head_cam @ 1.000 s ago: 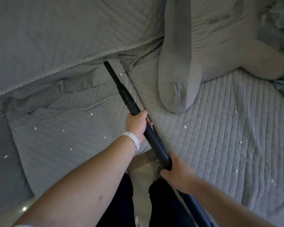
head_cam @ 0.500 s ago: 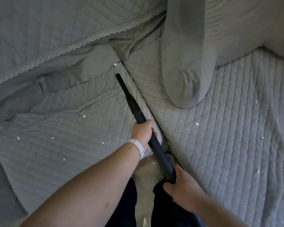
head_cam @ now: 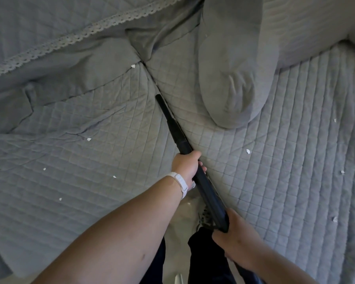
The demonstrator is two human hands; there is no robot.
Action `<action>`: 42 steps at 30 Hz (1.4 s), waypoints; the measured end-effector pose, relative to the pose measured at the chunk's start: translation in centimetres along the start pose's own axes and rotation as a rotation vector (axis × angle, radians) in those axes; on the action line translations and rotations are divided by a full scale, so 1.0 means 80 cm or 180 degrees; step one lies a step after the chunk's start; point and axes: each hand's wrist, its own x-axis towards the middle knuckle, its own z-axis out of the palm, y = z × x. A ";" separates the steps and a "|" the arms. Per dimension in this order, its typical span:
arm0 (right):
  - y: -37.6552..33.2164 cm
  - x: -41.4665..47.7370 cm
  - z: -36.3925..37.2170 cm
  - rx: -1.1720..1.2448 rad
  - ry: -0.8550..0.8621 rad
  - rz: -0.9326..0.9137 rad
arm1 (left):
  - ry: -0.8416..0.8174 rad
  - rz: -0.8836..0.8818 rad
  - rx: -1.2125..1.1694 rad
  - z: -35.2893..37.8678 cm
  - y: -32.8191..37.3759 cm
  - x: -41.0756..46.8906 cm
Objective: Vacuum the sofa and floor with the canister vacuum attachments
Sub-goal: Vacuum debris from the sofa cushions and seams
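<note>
A black vacuum wand with a narrow crevice nozzle (head_cam: pixel 173 125) lies along the gap between two seat cushions of the grey quilted sofa (head_cam: pixel 90 160). Its tip rests in the seam about halfway up the cushions. My left hand (head_cam: pixel 186 163), with a white band on the wrist, grips the wand at its middle. Lower down, my right hand (head_cam: pixel 237 239) holds the wand's rear end. Small white scraps (head_cam: pixel 248 151) lie scattered over both cushions, and one scrap (head_cam: pixel 133 66) sits at the top of the seam.
A grey plush pillow (head_cam: pixel 234 64) leans on the right cushion beside the seam. The lace-trimmed backrest cover (head_cam: pixel 74 39) runs across the top left. My dark trouser legs (head_cam: pixel 205 261) and a strip of pale floor (head_cam: pixel 178 222) show below the cushion edges.
The nozzle tip has been drawn back along the seam toward me, away from the backrest. Both hands kept their grip on the wand. The view has tilted lower.
</note>
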 end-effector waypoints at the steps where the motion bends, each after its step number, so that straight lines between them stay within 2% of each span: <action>1: 0.007 0.001 -0.002 0.0031 -0.0019 -0.0013 | -0.0009 0.0005 0.0062 0.003 -0.006 0.001; 8: 0.041 -0.027 -0.010 -0.0324 -0.0086 0.0217 | -0.0136 -0.0139 0.0132 0.021 -0.065 -0.018; 11: 0.062 -0.031 -0.005 -0.0390 -0.0129 0.0592 | -0.0124 -0.0194 0.0153 0.029 -0.088 -0.030; 12: 0.140 -0.001 -0.002 -0.0656 0.0021 0.0599 | -0.0107 -0.0210 0.0153 0.031 -0.095 -0.034; 14: 0.333 0.100 0.043 -0.1411 -0.0188 0.0435 | -0.0108 -0.0241 0.0136 0.032 -0.107 -0.043; 15: 0.398 0.132 0.066 -0.1555 0.0144 0.0156 | -0.0114 -0.0261 0.0133 0.033 -0.112 -0.046; 16: 0.414 0.141 0.066 -0.1242 0.0091 0.0066 | -0.0129 -0.0279 0.0136 0.034 -0.116 -0.049; 17: 0.378 0.110 0.056 -0.1068 0.0030 0.0225 | -0.0145 -0.0292 0.0146 0.035 -0.119 -0.051; 18: 0.298 0.061 0.027 -0.0828 -0.0163 0.0361 | -0.0161 -0.0306 0.0155 0.036 -0.121 -0.053; 19: 0.186 -0.001 0.005 -0.0531 -0.0134 0.0221 | -0.0173 -0.0325 0.0166 0.038 -0.121 -0.054; 20: 0.129 -0.037 -0.012 -0.0437 -0.0155 0.0041 | -0.0177 -0.0343 0.0191 0.039 -0.122 -0.053; 22: 0.116 -0.026 -0.009 -0.0203 0.0005 0.0249 | -0.0186 -0.0359 0.0221 0.042 -0.120 -0.050; 27: 0.112 -0.026 -0.011 -0.0330 -0.0178 0.0183 | -0.0118 -0.0296 0.0256 0.042 -0.113 -0.035; 42: 0.106 -0.008 -0.007 -0.0108 -0.0119 0.0157 | 0.0051 -0.0088 0.0482 0.042 -0.107 -0.019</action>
